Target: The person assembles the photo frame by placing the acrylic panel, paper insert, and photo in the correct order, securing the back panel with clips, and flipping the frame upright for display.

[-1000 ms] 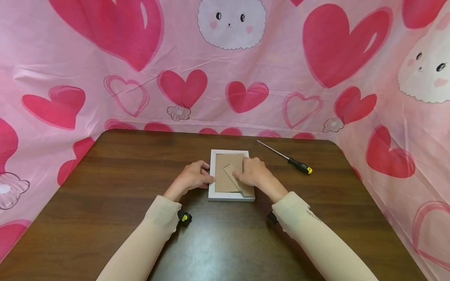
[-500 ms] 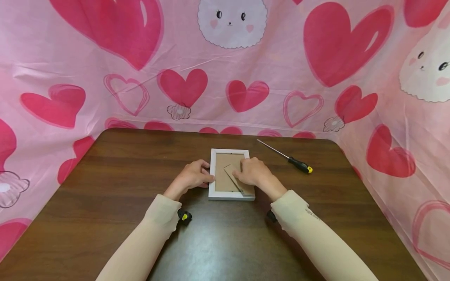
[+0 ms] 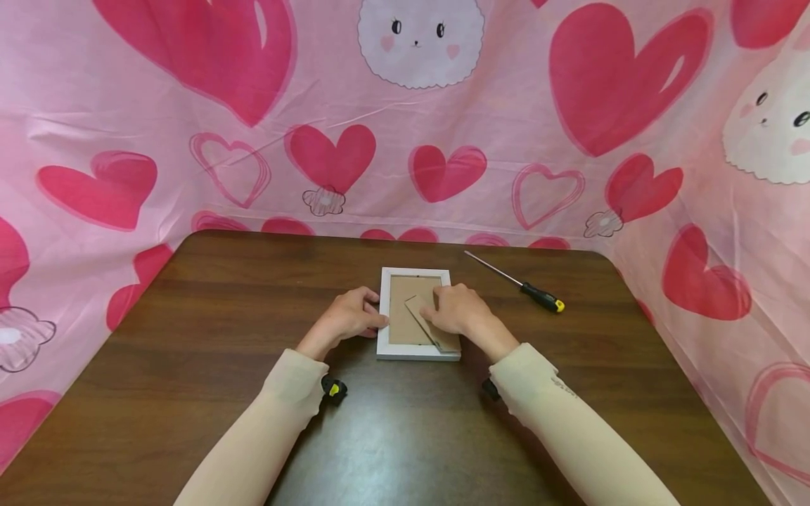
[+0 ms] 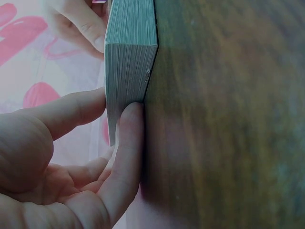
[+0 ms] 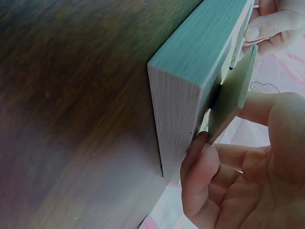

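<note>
A white picture frame (image 3: 383,302) lies face down on the table, its brown backing board (image 3: 400,309) within the rim. A brown easel stand (image 3: 418,314) slants across the board, raised off it in the right wrist view. My left hand (image 3: 350,314) grips the frame's left side, thumb on the upper rim; in the left wrist view a finger (image 4: 129,138) lies against the side wall. My right hand (image 3: 458,309) pinches the easel stand between thumb and fingers over the frame's right side. It hides part of the stand and the right rim.
A screwdriver (image 3: 541,297) with a black and yellow handle lies behind and right of the frame. The brown wooden table (image 3: 253,281) meets a pink heart-patterned cloth (image 3: 392,112) at its back and sides.
The backing board now looks flush inside the rim, with small dark tabs showing at its top and bottom; a second ago it looked slightly shifted. Both hands stay nearly in place.
</note>
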A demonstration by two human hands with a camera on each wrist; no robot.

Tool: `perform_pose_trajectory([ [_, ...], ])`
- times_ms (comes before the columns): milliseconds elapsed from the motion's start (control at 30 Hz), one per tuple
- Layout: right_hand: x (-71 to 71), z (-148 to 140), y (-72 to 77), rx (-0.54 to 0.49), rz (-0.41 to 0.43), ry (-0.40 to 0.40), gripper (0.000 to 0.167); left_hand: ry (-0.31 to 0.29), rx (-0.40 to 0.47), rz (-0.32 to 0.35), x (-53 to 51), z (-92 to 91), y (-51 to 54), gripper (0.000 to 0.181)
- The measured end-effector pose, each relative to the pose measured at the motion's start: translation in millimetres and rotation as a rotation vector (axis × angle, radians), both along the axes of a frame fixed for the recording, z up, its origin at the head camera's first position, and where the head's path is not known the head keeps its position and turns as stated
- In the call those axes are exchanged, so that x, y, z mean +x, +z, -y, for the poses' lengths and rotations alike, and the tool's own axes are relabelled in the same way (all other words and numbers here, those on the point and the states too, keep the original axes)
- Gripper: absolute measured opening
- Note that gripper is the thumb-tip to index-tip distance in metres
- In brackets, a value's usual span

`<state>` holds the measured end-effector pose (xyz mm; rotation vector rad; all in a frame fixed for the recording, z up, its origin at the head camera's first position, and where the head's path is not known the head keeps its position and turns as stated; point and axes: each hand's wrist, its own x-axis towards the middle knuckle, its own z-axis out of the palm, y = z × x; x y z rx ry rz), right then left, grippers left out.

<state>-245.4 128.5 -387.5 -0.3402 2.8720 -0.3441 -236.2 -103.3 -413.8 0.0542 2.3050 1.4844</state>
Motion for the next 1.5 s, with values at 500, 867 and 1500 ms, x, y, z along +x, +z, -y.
perform_pose_trajectory([
  [500, 2.5, 2.8, -0.8, 0.019, -0.016, -0.007, 0.049, -0.002, -0.01, 0.0, -1.8, 0.1, -2.5, 0.055],
  [867, 4.4, 2.2, -5.4, -0.007, -0.022, -0.005, 0.059, 0.005, -0.041, -0.001, 0.3, 2.7, -1.3, 0.055],
  [1500, -36.1, -151.0, 36.4, -0.23, -0.364, 0.019, 0.031, -0.017, -0.074, -0.04, 0.9, -1.2, 0.6, 0.063],
])
